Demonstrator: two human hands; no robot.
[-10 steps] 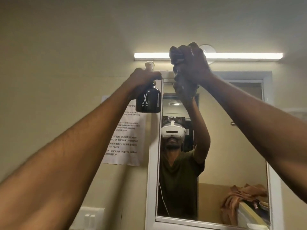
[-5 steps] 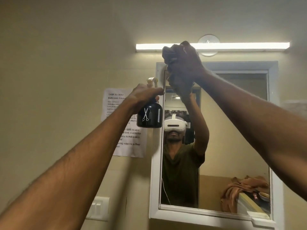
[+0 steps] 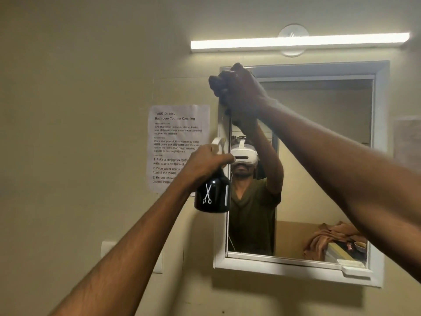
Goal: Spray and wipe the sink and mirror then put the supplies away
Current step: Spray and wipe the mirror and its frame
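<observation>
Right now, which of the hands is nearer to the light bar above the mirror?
The right hand. It is at the mirror's top left corner, just below the light bar. The left hand holds the black spray bottle much lower.

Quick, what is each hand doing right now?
Left hand: closed around the neck of the black spray bottle.
Right hand: closed on a dark cloth, pressed at the mirror's top left corner.
</observation>
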